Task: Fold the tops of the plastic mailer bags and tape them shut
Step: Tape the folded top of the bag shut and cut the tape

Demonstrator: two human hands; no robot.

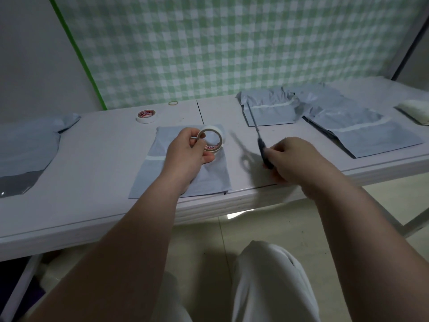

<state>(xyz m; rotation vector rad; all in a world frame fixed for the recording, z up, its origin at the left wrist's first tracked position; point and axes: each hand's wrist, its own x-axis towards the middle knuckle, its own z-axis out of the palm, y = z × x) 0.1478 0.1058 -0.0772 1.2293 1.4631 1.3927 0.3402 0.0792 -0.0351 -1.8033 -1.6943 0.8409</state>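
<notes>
A flat grey mailer bag [148, 175] lies at the table's front edge, a white strip of tape across its middle. Above it my left hand [189, 155] grips a roll of white tape [212, 140], held upright with its hole facing me. To the right, my right hand [290, 159] holds dark-handled scissors [257, 135] with the blades shut and pointing away, lifted off the table. Two grey mailer bags with folded, taped tops lie at the back right, one [269, 112] behind the scissors and one [362, 135] nearer the table's right edge.
A second tape roll [146, 116] and a rubber band [173, 103] lie at the back of the white table [92, 159]. More grey bags [25, 149] are piled at the left. A white bundle [415, 110] sits far right. A green checked cloth hangs behind.
</notes>
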